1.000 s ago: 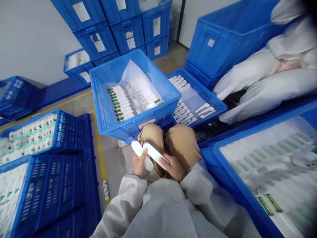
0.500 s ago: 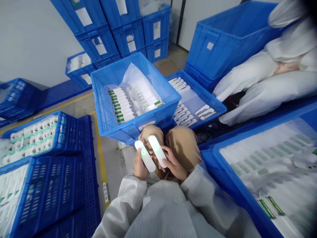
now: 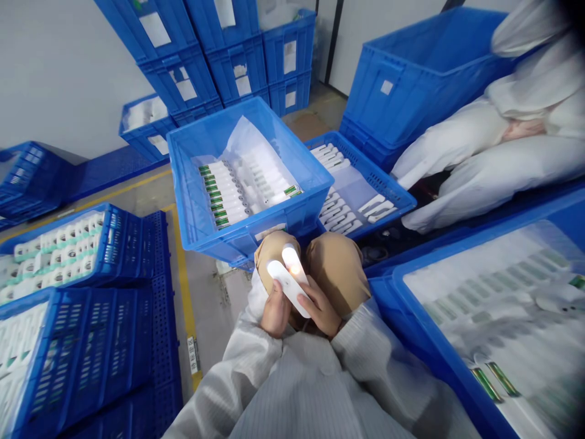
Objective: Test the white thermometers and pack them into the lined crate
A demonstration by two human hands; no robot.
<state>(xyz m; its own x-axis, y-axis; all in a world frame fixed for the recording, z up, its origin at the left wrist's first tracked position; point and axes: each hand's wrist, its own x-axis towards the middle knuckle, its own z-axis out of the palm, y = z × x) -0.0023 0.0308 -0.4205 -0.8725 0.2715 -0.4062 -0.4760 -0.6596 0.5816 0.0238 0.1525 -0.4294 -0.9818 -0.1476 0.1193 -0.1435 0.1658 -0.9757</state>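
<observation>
Over my knees, two slim white devices with rounded ends overlap. My left hand [image 3: 276, 310] is closed on the nearer white device [image 3: 287, 289], its thumb lying on the device's left side. My right hand [image 3: 321, 306] grips the farther white device [image 3: 296, 266], which shows a warm glow near its middle; some right fingertips also touch the lower end of the nearer one. Beyond my knees a blue crate [image 3: 251, 228] holds rows of white devices, several with green-and-gold batteries showing, and a translucent sheet.
A shallow blue tray [image 3: 404, 201] with white parts sits behind the crate. Another blue bin [image 3: 400, 286] with devices stands at right. Stacked blue crates [image 3: 98, 341] are at left, more at the back. A person in white [image 3: 479, 134] sits at the right.
The two devices, held apart before, now overlap. My left hand has moved right, with its device crossing in front of the other. The green glows are gone, and a warm glow shows on the farther device.
</observation>
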